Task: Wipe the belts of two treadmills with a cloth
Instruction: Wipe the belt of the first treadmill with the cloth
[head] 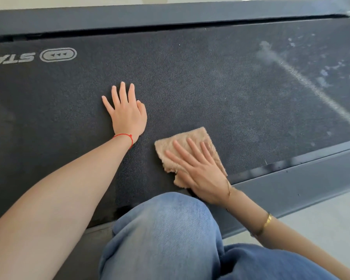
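Two bare hands rest on the dark, textured rubber belt (190, 81) of a treadmill, seen from above by a person kneeling beside it in blue jeans (160, 235). The left hand (127, 114), with a thin red string bracelet (125, 137) at the wrist, lies flat on the belt with fingers spread and straight, holding nothing; it seems to brace the body. The right hand (198, 168), with a gold bangle (266, 222) on the forearm, presses a fuzzy beige square cloth (190, 142) flat against the belt near its closer edge. Its fingers are straight and laid over the cloth, so this grip is an open, pushing one rather than a pinch.

The belt under and around the hands looks evenly dark. Further right, pale dusty smears and a long whitish streak (303, 77) mark the surface. A grey logo (58, 54) is printed at the left end, and a dark frame rail (291, 178) runs along the near side.

To wipe well, the cloth probably ought to travel rightward in overlapping passes with steady palm pressure, reaching the streaked patch and both belt edges. Only one treadmill shows here.
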A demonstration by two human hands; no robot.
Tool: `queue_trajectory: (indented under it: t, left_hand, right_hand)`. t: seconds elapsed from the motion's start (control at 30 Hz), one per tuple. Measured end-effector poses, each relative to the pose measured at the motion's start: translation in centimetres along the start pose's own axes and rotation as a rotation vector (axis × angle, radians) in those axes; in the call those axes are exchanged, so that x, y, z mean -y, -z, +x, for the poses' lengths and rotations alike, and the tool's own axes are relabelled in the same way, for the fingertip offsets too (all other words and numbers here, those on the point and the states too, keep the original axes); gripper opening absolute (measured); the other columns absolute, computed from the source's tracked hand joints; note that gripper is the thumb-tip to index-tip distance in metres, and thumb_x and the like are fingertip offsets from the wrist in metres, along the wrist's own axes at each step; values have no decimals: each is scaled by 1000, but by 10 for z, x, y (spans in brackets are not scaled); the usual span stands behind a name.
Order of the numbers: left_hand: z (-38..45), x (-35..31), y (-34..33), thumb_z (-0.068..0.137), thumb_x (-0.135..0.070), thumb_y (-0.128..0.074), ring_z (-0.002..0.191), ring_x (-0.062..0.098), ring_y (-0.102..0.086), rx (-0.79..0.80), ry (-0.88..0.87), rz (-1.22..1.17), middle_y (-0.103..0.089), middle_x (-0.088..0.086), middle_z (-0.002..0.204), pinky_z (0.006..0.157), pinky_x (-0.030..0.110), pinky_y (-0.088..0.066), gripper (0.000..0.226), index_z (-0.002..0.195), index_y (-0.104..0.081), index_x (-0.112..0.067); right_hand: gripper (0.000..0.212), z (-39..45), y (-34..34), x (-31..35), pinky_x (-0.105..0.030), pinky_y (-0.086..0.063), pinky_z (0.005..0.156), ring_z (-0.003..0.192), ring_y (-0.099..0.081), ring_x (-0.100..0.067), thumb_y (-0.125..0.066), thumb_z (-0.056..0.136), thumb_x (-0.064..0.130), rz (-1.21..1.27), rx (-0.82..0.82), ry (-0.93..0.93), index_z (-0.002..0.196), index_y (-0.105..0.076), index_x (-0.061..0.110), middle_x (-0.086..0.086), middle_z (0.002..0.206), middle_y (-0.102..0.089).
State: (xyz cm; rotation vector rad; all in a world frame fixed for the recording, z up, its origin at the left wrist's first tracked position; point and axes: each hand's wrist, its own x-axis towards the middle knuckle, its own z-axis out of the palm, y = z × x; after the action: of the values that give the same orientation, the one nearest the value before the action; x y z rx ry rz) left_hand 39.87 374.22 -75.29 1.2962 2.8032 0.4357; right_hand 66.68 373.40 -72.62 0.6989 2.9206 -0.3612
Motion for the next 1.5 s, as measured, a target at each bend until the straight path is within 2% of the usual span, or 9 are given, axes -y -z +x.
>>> queue_trajectory:
  t: [0.13,0.27,0.4,0.53,0.67,0.87,0.97,1.23,1.5]
  left_hand:
    - [0,3,0,102,-27,-32,152,33,-13,10,-6,-5,-23,9,164,120,62,-6,55,155,-28,-17]
    - [-1,1,3,103,-27,-31,153,33,-10,33,-7,17,-19,9,165,120,63,-5,55,157,-25,-17]
    - [-3,-10,0,105,-28,-31,154,33,-6,59,35,21,-16,8,166,119,66,-2,55,158,-21,-18]
    - [-2,-45,-9,105,-30,-30,154,31,-4,73,14,16,-14,5,167,117,69,1,56,159,-19,-19]
    - [13,-77,-17,105,-28,-29,154,30,-4,59,5,15,-13,3,167,116,70,1,55,159,-18,-19]
    - [43,-115,-32,105,-30,-27,154,30,-5,61,-21,44,-13,3,167,116,70,1,55,159,-18,-21]
    - [55,-127,-40,105,-31,-27,154,30,-5,53,32,32,-13,3,167,117,69,0,56,159,-18,-22]
    - [57,-131,-47,102,-35,-28,153,29,-12,10,58,76,-20,2,165,118,67,-6,57,158,-21,-24]
    - [60,-132,-44,100,-35,-30,153,27,-14,1,79,91,-23,1,164,118,67,-9,58,157,-25,-25]
  right_hand:
    - [51,-12,-1,-14,-45,5,123,153,6,-21,-15,106,46,-24,15,29,156,-7,41,15,165,-2]
    - [54,-1,13,-72,-47,2,123,153,4,-24,-5,100,51,-87,-12,-214,154,-6,45,14,164,1]
    - [51,23,27,-110,-45,11,121,152,11,-23,-16,103,47,33,-40,-402,151,0,52,17,164,7]
    - [51,17,20,-93,-45,12,121,152,11,-23,-16,105,45,0,-30,-155,154,-5,46,17,164,5]
    - [50,19,27,-128,-40,10,122,152,9,-17,-11,105,46,9,-38,27,154,-4,47,20,164,1]
    - [47,95,51,-231,-48,5,122,152,6,-24,-15,106,45,3,-87,-147,147,6,52,16,163,5]
    - [49,144,70,-255,-47,7,122,152,8,-26,-16,106,44,38,-75,-217,152,0,48,12,165,4]
    - [52,151,65,-238,-47,6,122,153,4,-24,-20,104,49,6,-52,93,155,-9,44,15,164,-2]
    - [55,254,94,-287,-46,7,122,152,6,-23,-21,103,51,22,-59,-11,155,-5,43,13,165,0]
